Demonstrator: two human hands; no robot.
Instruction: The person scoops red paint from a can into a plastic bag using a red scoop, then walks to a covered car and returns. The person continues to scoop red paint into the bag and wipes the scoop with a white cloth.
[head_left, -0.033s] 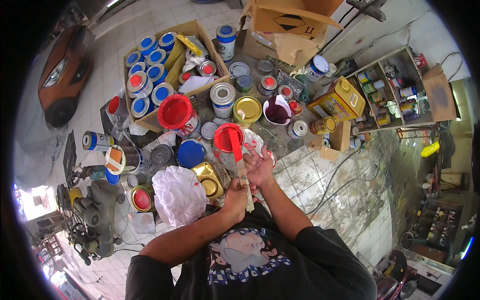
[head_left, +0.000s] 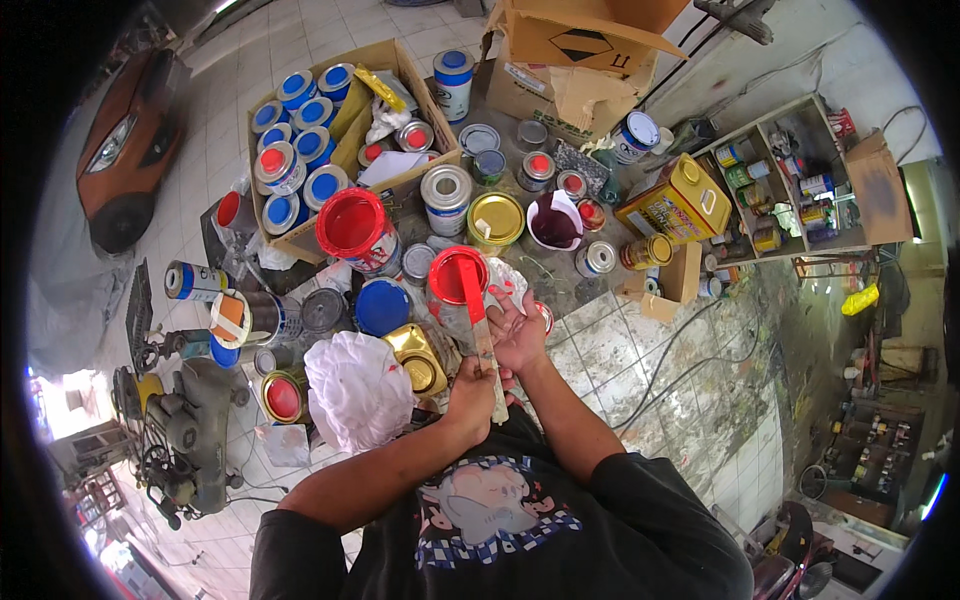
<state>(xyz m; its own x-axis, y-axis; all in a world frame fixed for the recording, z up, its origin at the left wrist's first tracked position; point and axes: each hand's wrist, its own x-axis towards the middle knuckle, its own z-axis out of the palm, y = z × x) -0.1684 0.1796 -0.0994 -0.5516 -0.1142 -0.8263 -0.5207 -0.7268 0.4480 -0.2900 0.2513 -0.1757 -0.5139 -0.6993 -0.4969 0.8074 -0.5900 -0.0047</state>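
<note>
At frame centre, the left hand [head_left: 470,392] is closed around a red-coated stir stick [head_left: 482,330] dipped into the open paint can [head_left: 458,277] — the right hand [head_left: 518,335], fingers spread, steadies it. Stirring seems underway; next calls for lifting the stick cleanly.

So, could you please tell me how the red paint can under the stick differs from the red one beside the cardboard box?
The can under the stirring stick is smaller; the can by the cardboard box is wider. The stirring stick, red at its tip, lies across the first, with the left hand gripping it and the right hand alongside; the second stands untouched. Both are open and hold red paint.
</note>
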